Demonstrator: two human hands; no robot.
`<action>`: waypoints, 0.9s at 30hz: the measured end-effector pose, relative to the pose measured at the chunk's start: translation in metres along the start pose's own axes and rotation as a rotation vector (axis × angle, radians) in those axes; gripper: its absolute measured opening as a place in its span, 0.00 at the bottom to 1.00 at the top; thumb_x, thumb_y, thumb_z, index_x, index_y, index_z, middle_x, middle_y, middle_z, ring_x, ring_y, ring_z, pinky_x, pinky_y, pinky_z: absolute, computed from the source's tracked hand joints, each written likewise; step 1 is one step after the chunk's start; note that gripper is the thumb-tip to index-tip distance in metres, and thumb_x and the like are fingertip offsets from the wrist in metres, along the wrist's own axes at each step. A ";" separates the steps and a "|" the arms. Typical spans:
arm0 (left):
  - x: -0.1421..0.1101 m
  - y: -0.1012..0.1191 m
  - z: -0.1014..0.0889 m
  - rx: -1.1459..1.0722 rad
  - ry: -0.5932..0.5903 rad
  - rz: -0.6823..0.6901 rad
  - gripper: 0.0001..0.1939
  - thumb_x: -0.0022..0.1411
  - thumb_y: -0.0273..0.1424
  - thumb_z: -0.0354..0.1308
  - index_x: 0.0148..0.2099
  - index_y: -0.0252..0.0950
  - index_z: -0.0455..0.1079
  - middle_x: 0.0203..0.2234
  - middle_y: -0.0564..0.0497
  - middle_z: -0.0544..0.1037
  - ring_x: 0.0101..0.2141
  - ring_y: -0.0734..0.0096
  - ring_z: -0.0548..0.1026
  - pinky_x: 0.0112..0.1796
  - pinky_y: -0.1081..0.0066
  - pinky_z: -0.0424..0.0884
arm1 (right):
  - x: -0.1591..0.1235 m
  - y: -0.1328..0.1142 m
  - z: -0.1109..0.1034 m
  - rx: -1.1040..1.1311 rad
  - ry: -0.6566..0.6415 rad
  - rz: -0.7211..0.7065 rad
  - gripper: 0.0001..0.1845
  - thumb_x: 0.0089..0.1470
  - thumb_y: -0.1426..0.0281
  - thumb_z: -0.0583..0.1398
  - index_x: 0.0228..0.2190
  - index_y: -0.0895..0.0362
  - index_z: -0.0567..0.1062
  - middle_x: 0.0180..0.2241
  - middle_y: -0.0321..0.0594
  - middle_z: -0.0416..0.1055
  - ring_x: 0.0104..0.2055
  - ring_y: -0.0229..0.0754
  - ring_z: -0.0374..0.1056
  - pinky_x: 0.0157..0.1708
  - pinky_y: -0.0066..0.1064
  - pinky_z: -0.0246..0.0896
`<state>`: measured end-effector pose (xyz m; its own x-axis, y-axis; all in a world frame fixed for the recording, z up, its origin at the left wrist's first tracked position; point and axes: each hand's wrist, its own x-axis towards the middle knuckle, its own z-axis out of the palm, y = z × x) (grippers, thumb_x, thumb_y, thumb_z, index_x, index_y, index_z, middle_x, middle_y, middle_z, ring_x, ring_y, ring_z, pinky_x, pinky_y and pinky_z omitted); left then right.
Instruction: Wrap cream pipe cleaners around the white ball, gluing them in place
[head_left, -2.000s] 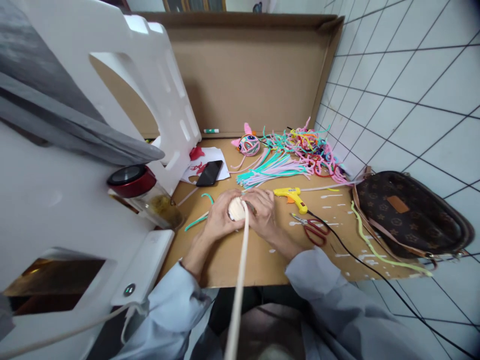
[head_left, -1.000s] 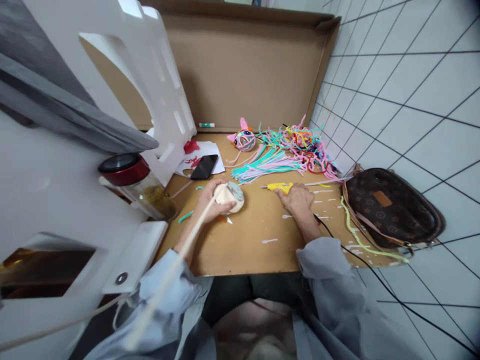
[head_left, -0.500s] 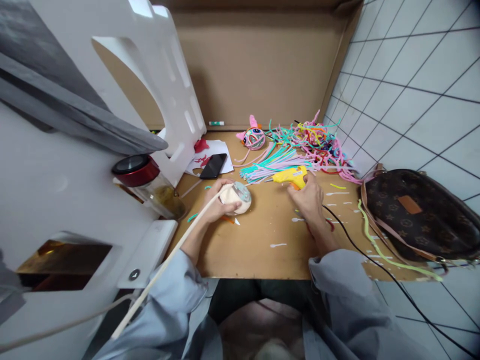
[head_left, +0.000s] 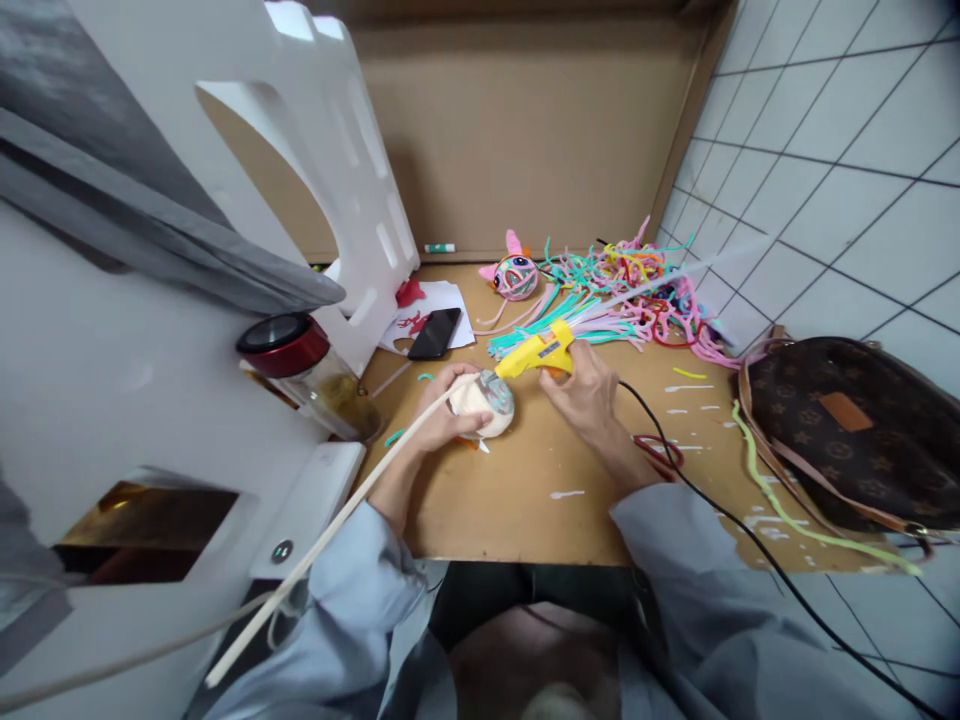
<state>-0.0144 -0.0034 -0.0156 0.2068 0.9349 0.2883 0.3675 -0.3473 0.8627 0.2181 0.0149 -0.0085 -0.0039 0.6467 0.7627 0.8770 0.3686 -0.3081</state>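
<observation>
My left hand (head_left: 437, 412) is closed round a cream ball (head_left: 486, 402) partly wrapped in coloured pipe cleaner, resting on the cardboard tabletop (head_left: 525, 490). A long cream pipe cleaner (head_left: 322, 540) trails from the ball toward my lap. My right hand (head_left: 583, 388) grips a yellow glue gun (head_left: 536, 350), its nozzle pointing left at the top of the ball, almost touching it. The gun's black cord (head_left: 720, 520) runs off to the lower right.
A pile of coloured pipe cleaners (head_left: 615, 290) and a finished pink-eared ball (head_left: 515, 275) lie at the back. Red scissors (head_left: 660, 452), a brown handbag (head_left: 847, 430), a black phone (head_left: 434, 333), a red-lidded jar (head_left: 300, 370) and white foam panels (head_left: 322, 170) surround the work area.
My right hand left the ball, picked the glue gun up off the table and brought its nozzle left to the ball. My left hand kept hold of the ball.
</observation>
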 end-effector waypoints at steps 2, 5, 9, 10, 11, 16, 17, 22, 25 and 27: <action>0.000 0.000 0.000 0.000 -0.001 0.008 0.33 0.39 0.42 0.70 0.48 0.37 0.67 0.46 0.46 0.77 0.44 0.57 0.75 0.46 0.62 0.72 | -0.009 0.002 0.004 0.018 0.008 0.019 0.09 0.50 0.65 0.56 0.34 0.54 0.66 0.30 0.41 0.71 0.35 0.47 0.69 0.33 0.34 0.61; -0.001 0.000 0.000 0.006 0.000 0.011 0.34 0.39 0.41 0.71 0.49 0.37 0.67 0.47 0.46 0.76 0.45 0.56 0.75 0.48 0.61 0.71 | -0.015 0.003 0.006 0.021 0.014 0.033 0.09 0.50 0.65 0.57 0.35 0.53 0.66 0.30 0.41 0.70 0.34 0.47 0.68 0.33 0.34 0.61; -0.002 -0.001 0.001 -0.005 -0.010 -0.005 0.34 0.40 0.42 0.71 0.49 0.37 0.67 0.46 0.46 0.76 0.45 0.57 0.75 0.46 0.62 0.72 | -0.015 0.002 0.006 0.015 0.021 0.015 0.08 0.51 0.65 0.57 0.34 0.54 0.67 0.30 0.41 0.71 0.33 0.47 0.68 0.33 0.34 0.61; -0.002 -0.001 0.001 -0.011 -0.009 -0.005 0.34 0.40 0.42 0.71 0.49 0.37 0.67 0.46 0.46 0.76 0.44 0.57 0.75 0.45 0.62 0.72 | -0.014 0.001 0.006 0.016 0.021 0.011 0.08 0.51 0.65 0.57 0.35 0.54 0.67 0.30 0.41 0.71 0.34 0.47 0.69 0.33 0.34 0.61; -0.002 -0.002 0.001 -0.020 -0.005 -0.004 0.35 0.40 0.42 0.71 0.50 0.37 0.67 0.46 0.46 0.76 0.44 0.57 0.75 0.45 0.62 0.72 | -0.014 0.001 0.006 0.018 0.023 0.010 0.08 0.51 0.65 0.57 0.35 0.54 0.67 0.30 0.41 0.72 0.34 0.47 0.69 0.33 0.34 0.61; -0.001 -0.004 0.001 -0.067 -0.003 0.020 0.38 0.39 0.42 0.72 0.52 0.37 0.64 0.47 0.45 0.74 0.45 0.56 0.75 0.46 0.61 0.72 | -0.016 -0.001 0.011 0.006 0.066 0.005 0.06 0.52 0.67 0.57 0.34 0.53 0.67 0.29 0.40 0.72 0.33 0.45 0.70 0.32 0.33 0.61; -0.001 -0.004 0.001 -0.070 -0.003 0.023 0.39 0.39 0.42 0.72 0.52 0.37 0.64 0.47 0.45 0.74 0.46 0.56 0.75 0.47 0.60 0.72 | -0.017 -0.001 0.012 0.003 0.075 0.001 0.06 0.52 0.67 0.57 0.34 0.53 0.67 0.29 0.40 0.72 0.33 0.45 0.70 0.32 0.33 0.61; -0.001 -0.001 0.001 -0.069 -0.006 0.025 0.39 0.39 0.42 0.72 0.52 0.36 0.64 0.46 0.44 0.74 0.45 0.55 0.75 0.47 0.60 0.72 | -0.019 -0.002 0.015 -0.009 0.073 -0.007 0.06 0.54 0.66 0.58 0.35 0.54 0.68 0.30 0.41 0.73 0.34 0.45 0.70 0.32 0.33 0.62; -0.001 0.000 0.001 -0.049 -0.011 0.026 0.38 0.39 0.42 0.72 0.52 0.36 0.64 0.46 0.44 0.74 0.45 0.56 0.75 0.47 0.60 0.72 | -0.020 -0.002 0.015 -0.001 0.077 -0.023 0.07 0.56 0.65 0.58 0.35 0.54 0.68 0.30 0.41 0.73 0.34 0.45 0.70 0.32 0.33 0.62; -0.002 0.001 0.001 -0.040 -0.019 0.026 0.38 0.40 0.41 0.72 0.52 0.36 0.63 0.46 0.45 0.74 0.45 0.56 0.75 0.47 0.60 0.72 | -0.020 -0.002 0.015 0.013 0.080 -0.040 0.06 0.56 0.65 0.58 0.35 0.54 0.67 0.30 0.41 0.73 0.33 0.46 0.70 0.32 0.33 0.62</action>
<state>-0.0133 -0.0052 -0.0161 0.2332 0.9240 0.3032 0.3256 -0.3679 0.8710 0.2093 0.0114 -0.0318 0.0003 0.5757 0.8177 0.8707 0.4020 -0.2833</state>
